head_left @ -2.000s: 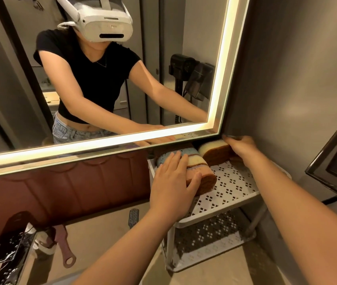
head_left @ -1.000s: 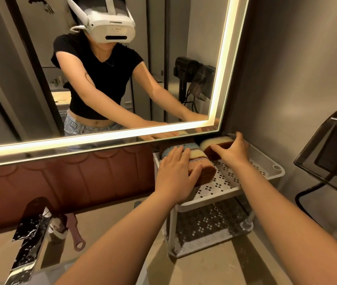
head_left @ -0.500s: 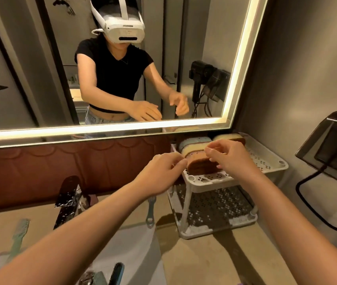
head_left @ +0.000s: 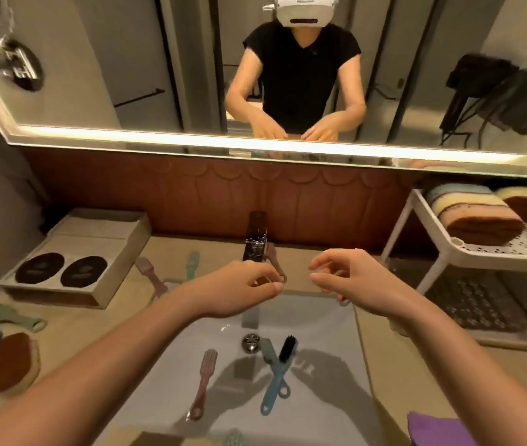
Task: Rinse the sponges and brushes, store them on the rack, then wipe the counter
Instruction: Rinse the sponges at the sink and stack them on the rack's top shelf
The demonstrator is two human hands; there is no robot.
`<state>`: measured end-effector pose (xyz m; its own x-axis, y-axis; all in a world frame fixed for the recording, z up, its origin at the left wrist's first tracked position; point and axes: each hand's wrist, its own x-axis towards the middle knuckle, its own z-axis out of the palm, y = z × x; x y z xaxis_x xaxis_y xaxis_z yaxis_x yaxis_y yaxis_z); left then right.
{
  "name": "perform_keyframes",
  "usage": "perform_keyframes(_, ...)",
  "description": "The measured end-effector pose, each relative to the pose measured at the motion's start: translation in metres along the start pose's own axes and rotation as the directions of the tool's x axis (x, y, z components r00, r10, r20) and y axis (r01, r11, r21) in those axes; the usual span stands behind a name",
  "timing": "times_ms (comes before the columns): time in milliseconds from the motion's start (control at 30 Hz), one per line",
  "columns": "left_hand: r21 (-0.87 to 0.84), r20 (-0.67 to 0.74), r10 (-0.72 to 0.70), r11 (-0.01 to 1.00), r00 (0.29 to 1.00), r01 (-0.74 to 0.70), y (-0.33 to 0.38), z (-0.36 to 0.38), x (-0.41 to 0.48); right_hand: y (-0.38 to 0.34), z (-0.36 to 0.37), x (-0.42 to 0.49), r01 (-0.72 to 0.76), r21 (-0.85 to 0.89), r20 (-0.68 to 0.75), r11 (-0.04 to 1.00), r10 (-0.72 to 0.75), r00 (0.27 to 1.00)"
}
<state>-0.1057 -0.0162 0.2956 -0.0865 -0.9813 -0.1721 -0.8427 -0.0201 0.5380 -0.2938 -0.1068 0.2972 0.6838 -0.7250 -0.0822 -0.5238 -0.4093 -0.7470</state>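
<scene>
My left hand (head_left: 239, 289) and my right hand (head_left: 349, 278) hover empty over the white sink (head_left: 326, 320), fingers loosely curled. In the basin lie a pink brush (head_left: 204, 379), a blue brush (head_left: 273, 381) and a black-bristled brush (head_left: 287, 349). Several sponges (head_left: 474, 214) sit on the top shelf of the white rack (head_left: 493, 252) at the right. More brushes, pink (head_left: 149, 273) and green (head_left: 192, 263), lie on the counter behind the sink. Brown sponges (head_left: 8, 362) and a green brush (head_left: 14, 318) lie at the far left.
A dark faucet (head_left: 256, 239) stands behind the basin. A beige box (head_left: 95, 249) with two dark oval pads sits at the left. A purple cloth (head_left: 439, 429) lies at the lower right. The lit mirror (head_left: 255, 144) spans the wall.
Both hands left the sponges on the rack and moved left over the sink. My view swung from the rack down to the basin.
</scene>
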Motion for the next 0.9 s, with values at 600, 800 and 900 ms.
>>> perform_keyframes(600, -0.413, -0.165, -0.71, 0.68, 0.685, 0.606, -0.245, 0.061, -0.205, -0.086, 0.261, 0.075, 0.118, 0.076, 0.443, 0.99, -0.14, 0.886)
perform_keyframes(800, -0.39, -0.385, -0.834, 0.536, 0.396, 0.749, -0.285, 0.088, -0.252, -0.108, 0.336, 0.092, 0.293, -0.152, 0.617, 0.944, -0.141, 0.774)
perform_keyframes(900, -0.428, -0.41, -0.88, 0.419, 0.241, 0.801, -0.302, 0.098, -0.269, -0.126, 0.371, 0.101, 0.441, -0.293, 0.69, 0.848, -0.132, 0.712)
